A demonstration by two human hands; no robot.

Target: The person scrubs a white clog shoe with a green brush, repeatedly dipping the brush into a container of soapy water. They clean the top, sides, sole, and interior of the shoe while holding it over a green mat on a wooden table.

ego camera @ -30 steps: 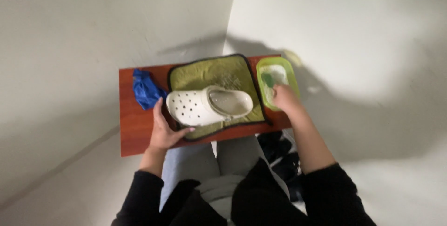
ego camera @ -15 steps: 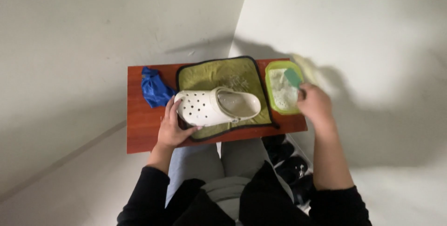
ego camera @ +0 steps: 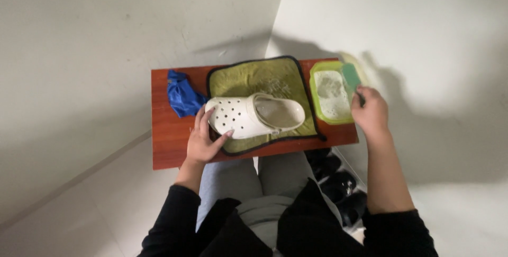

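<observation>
A white perforated clog [ego camera: 254,115] lies on its side on an olive green mat [ego camera: 264,85] with a black border. My left hand [ego camera: 203,139] grips the clog's toe end, thumb on top. My right hand [ego camera: 370,111] holds a green sponge [ego camera: 351,76] over the right edge of a light green tub [ego camera: 330,95] of white foamy water. Both stand on a small reddish wooden table [ego camera: 169,140].
A crumpled blue cloth [ego camera: 182,95] lies at the table's left back corner. Pale walls meet in a corner behind the table. Dark shoes [ego camera: 336,183] sit on the floor under its right side, beside my knees.
My right hand has drawn back out of the tub to its right edge, lifting the green sponge. The left hand stays on the clog.
</observation>
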